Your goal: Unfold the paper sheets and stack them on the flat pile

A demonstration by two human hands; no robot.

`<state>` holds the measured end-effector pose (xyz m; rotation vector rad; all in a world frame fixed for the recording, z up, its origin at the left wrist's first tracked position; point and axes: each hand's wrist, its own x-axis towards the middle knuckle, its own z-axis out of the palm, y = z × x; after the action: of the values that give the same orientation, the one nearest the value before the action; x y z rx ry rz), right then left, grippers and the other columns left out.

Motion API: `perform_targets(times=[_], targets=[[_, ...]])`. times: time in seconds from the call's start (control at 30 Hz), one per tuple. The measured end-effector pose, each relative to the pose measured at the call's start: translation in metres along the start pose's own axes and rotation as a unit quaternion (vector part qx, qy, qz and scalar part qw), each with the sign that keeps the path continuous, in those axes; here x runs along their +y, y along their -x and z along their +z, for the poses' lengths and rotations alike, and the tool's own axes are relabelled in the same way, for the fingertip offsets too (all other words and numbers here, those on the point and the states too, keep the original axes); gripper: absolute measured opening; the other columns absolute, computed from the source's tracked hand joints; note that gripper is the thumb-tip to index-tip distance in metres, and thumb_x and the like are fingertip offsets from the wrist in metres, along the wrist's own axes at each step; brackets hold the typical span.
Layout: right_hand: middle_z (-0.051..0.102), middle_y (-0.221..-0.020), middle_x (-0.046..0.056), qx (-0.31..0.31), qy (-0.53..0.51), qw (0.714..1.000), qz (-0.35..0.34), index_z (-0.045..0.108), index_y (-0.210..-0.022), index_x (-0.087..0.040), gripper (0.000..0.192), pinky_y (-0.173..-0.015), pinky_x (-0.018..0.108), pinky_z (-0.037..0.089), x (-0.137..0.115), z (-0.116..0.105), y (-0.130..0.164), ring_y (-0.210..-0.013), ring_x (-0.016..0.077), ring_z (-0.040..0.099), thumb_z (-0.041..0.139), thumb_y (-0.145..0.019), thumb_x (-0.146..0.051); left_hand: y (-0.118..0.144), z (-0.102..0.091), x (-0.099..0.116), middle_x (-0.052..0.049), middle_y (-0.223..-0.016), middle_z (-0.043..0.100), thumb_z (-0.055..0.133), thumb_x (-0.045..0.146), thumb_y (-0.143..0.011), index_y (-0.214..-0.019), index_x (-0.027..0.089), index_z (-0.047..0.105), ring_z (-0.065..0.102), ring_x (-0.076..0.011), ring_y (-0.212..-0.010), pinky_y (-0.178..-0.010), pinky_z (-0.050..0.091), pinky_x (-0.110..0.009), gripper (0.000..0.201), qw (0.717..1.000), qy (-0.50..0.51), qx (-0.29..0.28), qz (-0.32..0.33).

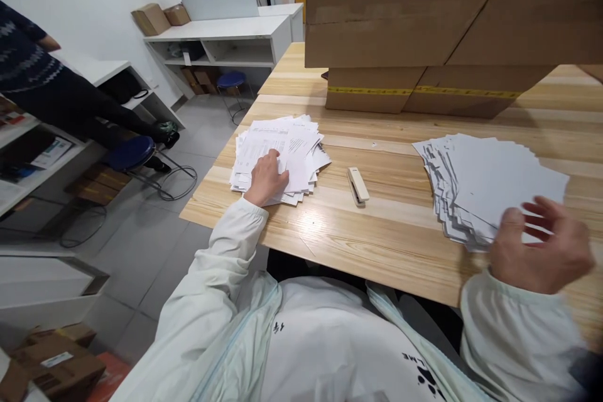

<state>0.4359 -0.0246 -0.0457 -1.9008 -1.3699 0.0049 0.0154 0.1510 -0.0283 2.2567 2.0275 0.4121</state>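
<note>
A loose pile of printed sheets [299, 166] lies near the left edge of the wooden table. On top of it rests my left hand [267, 177], thumb held away from the fingers, pressing on the paper. To the right, a fanned stack of papers [494, 169] shows a mostly blank white top sheet. Over its near right corner is my right hand [541, 245], slightly blurred, with fingers apart and nothing visible in them. A cream stapler [358, 186] lies on the table between the two piles, touched by neither hand.
Large cardboard boxes [377, 25] are stacked on the wooden table [348, 239] behind the papers. At the left, a person in dark clothes [42, 75] stands by white shelves and a blue stool [132, 152]. More cartons [59, 358] sit on the floor.
</note>
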Motion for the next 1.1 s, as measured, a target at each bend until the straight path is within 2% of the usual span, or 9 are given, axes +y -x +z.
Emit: perform_targets(times=[0.03, 0.1, 0.2, 0.3, 0.37, 0.47, 0.6, 0.73, 1.1], targets=[[0.063, -0.132, 0.008, 0.089, 0.003, 0.996, 0.015, 0.045, -0.14, -0.052, 0.046, -0.072, 0.056, 0.055, -0.018, 0.008, 0.004, -0.105, 0.039, 0.067, 0.047, -0.094, -0.049, -0.001, -0.001, 0.001, -0.018, -0.108, 0.068, 0.056, 0.019, -0.084, -0.126, 0.012, 0.049, 0.063, -0.0351, -0.105, -0.086, 0.048, -0.043, 0.044, 1.0, -0.008, -0.004, -0.001], [0.068, -0.122, 0.01, 0.093, -0.024, 0.995, -0.021, 0.059, -0.131, -0.039, 0.04, -0.068, 0.05, 0.057, -0.055, 0.028, 0.012, -0.096, 0.0346, 0.07, 0.055, -0.092, -0.043, -0.003, -0.001, 0.0, -0.019, -0.104, 0.069, 0.052, 0.012, -0.083, -0.128, 0.011, 0.048, 0.066, -0.0343, -0.1, -0.084, 0.047, -0.041, 0.046, 1.0, -0.018, -0.013, -0.003], [0.071, -0.113, 0.012, 0.011, -0.105, 0.99, -0.091, 0.066, -0.122, -0.026, 0.033, -0.081, 0.047, 0.059, -0.099, 0.057, 0.02, -0.093, 0.0278, 0.07, 0.058, -0.092, -0.038, -0.003, 0.001, -0.007, -0.016, -0.098, 0.071, 0.048, 0.007, -0.083, -0.131, 0.011, 0.05, 0.067, -0.0316, -0.095, -0.083, 0.046, -0.038, 0.048, 1.0, -0.006, -0.011, 0.007], [0.072, -0.11, 0.01, -0.117, -0.243, 0.96, -0.076, 0.068, -0.113, -0.024, 0.029, -0.088, 0.043, 0.058, -0.131, 0.077, 0.02, -0.094, 0.0227, 0.069, 0.059, -0.091, -0.04, -0.002, 0.004, -0.017, -0.011, -0.089, 0.073, 0.041, 0.01, -0.09, -0.138, 0.016, 0.051, 0.068, -0.0273, -0.087, -0.084, 0.045, -0.035, 0.049, 0.997, 0.056, 0.052, -0.009], [0.072, -0.111, 0.008, -0.248, -0.359, 0.899, -0.036, 0.07, -0.109, -0.023, 0.029, -0.089, 0.041, 0.058, -0.152, 0.088, 0.015, -0.098, 0.021, 0.069, 0.061, -0.09, -0.044, -0.001, 0.005, -0.023, -0.008, -0.087, 0.074, 0.039, 0.014, -0.094, -0.146, 0.02, 0.047, 0.067, -0.0243, -0.081, -0.084, 0.044, -0.033, 0.053, 0.987, 0.109, 0.116, -0.034], [0.071, -0.117, 0.006, -0.401, -0.5, 0.767, 0.039, 0.071, -0.107, -0.023, 0.026, -0.098, 0.038, 0.055, -0.187, 0.108, -0.001, -0.108, 0.0195, 0.067, 0.066, -0.088, -0.04, -0.001, 0.008, -0.033, -0.006, -0.095, 0.076, 0.04, 0.012, -0.094, -0.154, 0.022, 0.038, 0.066, -0.0201, -0.079, -0.087, 0.045, -0.032, 0.061, 0.968, 0.171, 0.178, -0.051], [0.072, -0.106, 0.008, -0.446, -0.546, 0.673, 0.224, 0.07, -0.098, -0.017, 0.013, -0.096, 0.031, 0.055, -0.225, 0.143, -0.022, -0.097, 0.0145, 0.068, 0.065, -0.086, -0.014, 0.0, 0.012, -0.045, -0.007, -0.106, 0.076, 0.04, 0.003, -0.086, -0.133, 0.018, 0.065, 0.069, -0.019, -0.094, -0.094, 0.049, -0.031, 0.055, 0.957, 0.235, 0.166, -0.045], [0.069, -0.085, 0.006, -0.432, -0.531, 0.652, 0.326, 0.064, -0.094, -0.016, 0.017, -0.081, 0.026, 0.058, -0.239, 0.171, -0.03, -0.08, 0.0125, 0.067, 0.064, -0.082, -0.004, 0.008, 0.015, -0.046, -0.009, -0.118, 0.075, 0.041, 0.004, -0.085, -0.117, 0.013, 0.073, 0.068, -0.0202, -0.11, -0.1, 0.05, -0.032, 0.047, 0.952, 0.272, 0.134, -0.044], [0.067, -0.079, 0.002, -0.425, -0.558, 0.631, 0.332, 0.062, -0.094, -0.018, 0.017, -0.075, 0.021, 0.058, -0.246, 0.192, -0.031, -0.078, 0.01, 0.067, 0.059, -0.085, -0.003, 0.038, 0.018, -0.019, -0.013, -0.136, 0.065, 0.065, 0.023, -0.086, -0.125, 0.017, 0.068, 0.061, -0.0272, -0.125, -0.107, 0.047, -0.037, 0.039, 0.985, 0.155, 0.066, 0.036]])
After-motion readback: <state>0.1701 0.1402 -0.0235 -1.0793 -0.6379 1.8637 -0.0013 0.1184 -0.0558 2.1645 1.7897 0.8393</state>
